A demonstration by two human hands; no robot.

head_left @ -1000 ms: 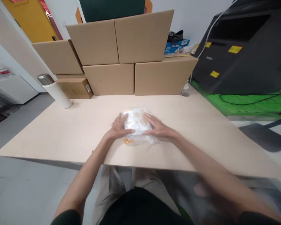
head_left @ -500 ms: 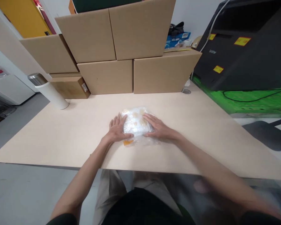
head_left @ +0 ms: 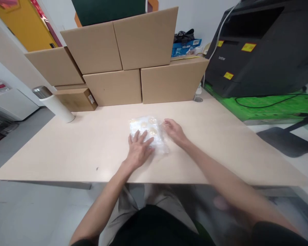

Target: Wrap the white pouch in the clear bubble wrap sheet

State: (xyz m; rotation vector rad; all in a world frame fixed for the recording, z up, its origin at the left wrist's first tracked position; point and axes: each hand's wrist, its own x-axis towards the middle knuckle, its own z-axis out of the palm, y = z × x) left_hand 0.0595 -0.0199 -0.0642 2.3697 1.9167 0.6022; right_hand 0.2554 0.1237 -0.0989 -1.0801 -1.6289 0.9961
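Observation:
A flat, shiny clear-plastic packet (head_left: 152, 130) lies on the pale table in front of me, with white and yellowish patches showing through. What is inside I cannot make out through the glare. Across its lower part rests my left hand (head_left: 140, 150), palm down and fingers spread. My right hand (head_left: 174, 131) is at the packet's upper right edge, its fingers curled together on the loose plastic there.
Cardboard boxes (head_left: 107, 89) line the back of the table (head_left: 97, 143). A white bottle (head_left: 58, 107) with a steel cap stands at the back left. To the right, a dark printer (head_left: 246, 65) sits on a green base (head_left: 267, 106).
My left hand has moved from the packet's left side onto its lower front. My right hand has shifted from lying on it to its upper right edge, fingers now curled. The packet looks flatter.

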